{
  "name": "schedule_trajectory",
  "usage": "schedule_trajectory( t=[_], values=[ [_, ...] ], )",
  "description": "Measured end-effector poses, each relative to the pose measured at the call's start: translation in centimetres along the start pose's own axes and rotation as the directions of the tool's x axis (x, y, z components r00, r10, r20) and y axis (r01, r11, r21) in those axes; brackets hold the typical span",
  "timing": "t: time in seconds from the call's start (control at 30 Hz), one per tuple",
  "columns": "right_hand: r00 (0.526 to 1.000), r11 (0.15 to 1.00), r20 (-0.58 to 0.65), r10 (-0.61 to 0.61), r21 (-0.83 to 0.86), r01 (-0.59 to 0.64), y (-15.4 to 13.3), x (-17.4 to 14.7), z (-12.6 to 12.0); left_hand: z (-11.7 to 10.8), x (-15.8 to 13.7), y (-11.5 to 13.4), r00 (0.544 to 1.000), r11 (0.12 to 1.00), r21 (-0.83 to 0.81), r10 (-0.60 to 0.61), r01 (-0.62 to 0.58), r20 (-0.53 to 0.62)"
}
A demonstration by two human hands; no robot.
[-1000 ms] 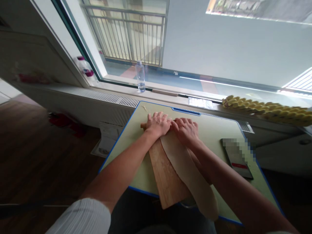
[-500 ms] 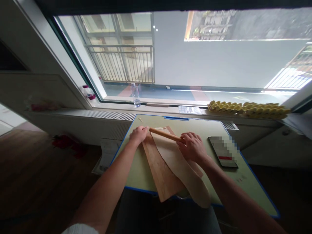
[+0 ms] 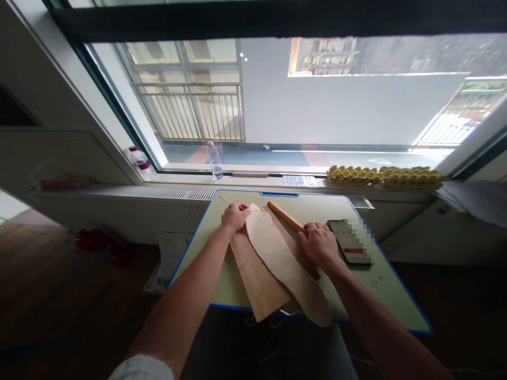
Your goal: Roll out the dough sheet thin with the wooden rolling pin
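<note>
A long flattened sheet of dough (image 3: 277,250) lies slantwise over a wooden board (image 3: 257,285), its near end hanging past the table's front edge. At the far end of the sheet, my left hand (image 3: 235,216) is closed, with thumb and fingers pinching the dough's left edge. My right hand (image 3: 320,244) is wrapped round the near end of a wooden rolling pin (image 3: 285,215). The pin is held to the right of the dough, pointing away to the far left. Its gripped end is hidden under my fingers.
The green table (image 3: 222,269) has a blue rim. A phone (image 3: 348,243) lies right of my right hand. On the windowsill stand a clear bottle (image 3: 214,161), a bottle with a purple cap (image 3: 140,161) and yellow egg trays (image 3: 386,177). A small scrap (image 3: 223,198) lies at the far left corner.
The rolling pin has moved off the dough to its right side with my right hand. My left hand has come in from beside the pin's tip to the dough's far edge. The camera view has shifted.
</note>
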State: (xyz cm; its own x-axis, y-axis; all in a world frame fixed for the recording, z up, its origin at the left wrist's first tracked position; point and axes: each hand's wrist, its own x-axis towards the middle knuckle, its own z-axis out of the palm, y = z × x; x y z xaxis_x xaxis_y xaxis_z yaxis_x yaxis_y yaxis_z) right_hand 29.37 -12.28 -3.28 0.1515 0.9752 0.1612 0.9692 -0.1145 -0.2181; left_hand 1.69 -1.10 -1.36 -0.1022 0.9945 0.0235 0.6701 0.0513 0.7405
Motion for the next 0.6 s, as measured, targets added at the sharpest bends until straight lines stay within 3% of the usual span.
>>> schedule_trajectory(
  t=[0.13,0.2,0.3,0.37,0.4,0.5,0.6],
  values=[
    [0.990,0.967,-0.119,-0.081,0.231,0.107,-0.9,-0.4,-0.2,-0.8,-1.8,2.7,0.986,0.911,-0.386,0.164,-0.145,0.016],
    [0.987,0.882,-0.137,-0.081,0.452,0.135,-1.9,-0.3,-0.4,-1.7,-3.1,4.5,0.971,0.824,-0.547,0.226,-0.147,0.078],
    [0.994,0.574,0.003,-0.107,0.817,0.059,-3.2,0.0,-0.9,-3.3,-4.9,6.9,0.935,0.714,-0.687,0.321,-0.136,0.149],
    [0.957,0.345,0.153,-0.248,0.937,-0.060,-3.5,0.2,-1.5,-4.2,-5.8,7.8,0.926,0.665,-0.739,0.338,-0.109,0.168],
    [0.920,0.276,0.212,-0.330,0.953,-0.121,-3.5,0.3,-1.8,-4.5,-6.1,8.0,0.926,0.649,-0.755,0.336,-0.094,0.173],
    [0.840,0.237,0.304,-0.450,0.947,-0.215,-3.0,0.1,-2.5,-4.9,-6.3,7.6,0.931,0.627,-0.777,0.309,-0.044,0.196],
    [0.866,0.250,0.264,-0.425,0.954,-0.168,-2.8,-0.6,-2.9,-4.6,-6.2,6.6,0.925,0.611,-0.791,0.285,0.027,0.252]
  ],
)
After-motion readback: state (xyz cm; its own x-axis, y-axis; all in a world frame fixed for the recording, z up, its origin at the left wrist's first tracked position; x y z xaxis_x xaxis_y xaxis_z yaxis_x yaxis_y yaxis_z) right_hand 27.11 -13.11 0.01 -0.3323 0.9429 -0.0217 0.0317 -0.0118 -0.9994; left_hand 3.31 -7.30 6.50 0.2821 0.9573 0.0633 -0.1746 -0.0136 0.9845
